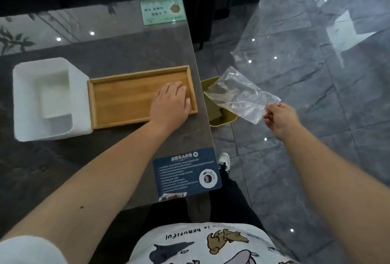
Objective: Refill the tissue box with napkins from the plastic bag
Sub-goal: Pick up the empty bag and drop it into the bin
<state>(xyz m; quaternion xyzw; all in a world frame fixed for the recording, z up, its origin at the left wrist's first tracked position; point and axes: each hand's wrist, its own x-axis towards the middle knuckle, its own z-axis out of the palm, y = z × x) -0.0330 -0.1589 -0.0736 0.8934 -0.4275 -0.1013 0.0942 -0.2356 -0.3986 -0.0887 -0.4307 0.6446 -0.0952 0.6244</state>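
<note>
Plastic bag [242, 97]: pinched at one corner by the right hand [278, 120], held over a yellow bin [221, 116] beside the table; limp, weightless, slippery (looks emptied).
Tissue box [48, 99]: open on the table, napkins [53, 94] seen inside.
Left hand [171, 105]: laid flat, fingers unclenched, on the wooden lid [122, 99]; rigid, best gripped by its edges.

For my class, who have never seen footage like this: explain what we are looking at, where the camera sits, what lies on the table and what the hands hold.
There is no machine here. A person wears a camera on the head, looking down at their own bare arms. The left hand rests flat on a wooden lid lying on the dark table. Beside the lid stands an open white tissue box with white napkins inside. The right hand is out past the table edge, its fingers pinching an empty-looking clear plastic bag above a yellow bin on the floor. Two printed cards also lie on the table.
</note>
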